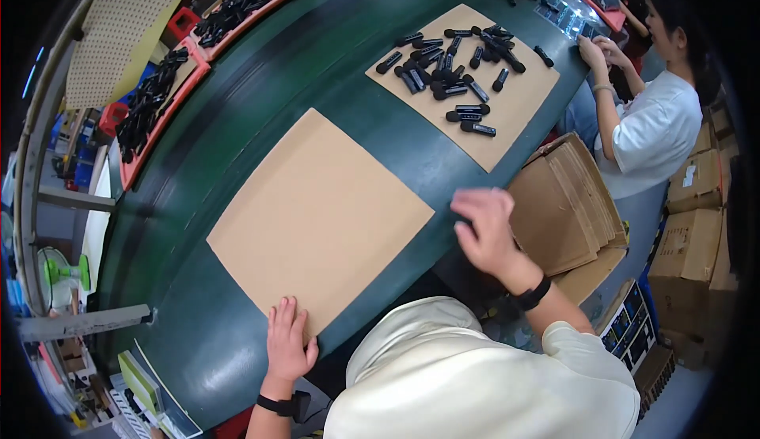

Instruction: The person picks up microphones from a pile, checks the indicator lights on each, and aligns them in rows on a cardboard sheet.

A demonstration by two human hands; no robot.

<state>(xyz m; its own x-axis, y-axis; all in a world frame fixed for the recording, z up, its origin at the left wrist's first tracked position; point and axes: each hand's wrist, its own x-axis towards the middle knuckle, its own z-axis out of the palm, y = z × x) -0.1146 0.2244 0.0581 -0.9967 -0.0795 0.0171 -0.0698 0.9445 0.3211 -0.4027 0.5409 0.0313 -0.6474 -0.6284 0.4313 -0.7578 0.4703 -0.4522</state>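
Note:
A bare brown cardboard sheet lies flat on the green table. My left hand rests on the sheet's near corner, fingers stretched out and holding nothing. Above the table's edge, just off the sheet's right corner, hovers my right hand. Its thumb is apart from the fingers, which are slightly blurred, and I see nothing in it. Farther off to the right, a second cardboard sheet carries several small black microphones with round foam tips, scattered loosely.
An open carton with flat cardboard pieces stands right of my right hand. A co-worker in a light shirt works at the table's far right. Red trays of black parts line the far left. Cardboard boxes are stacked at right.

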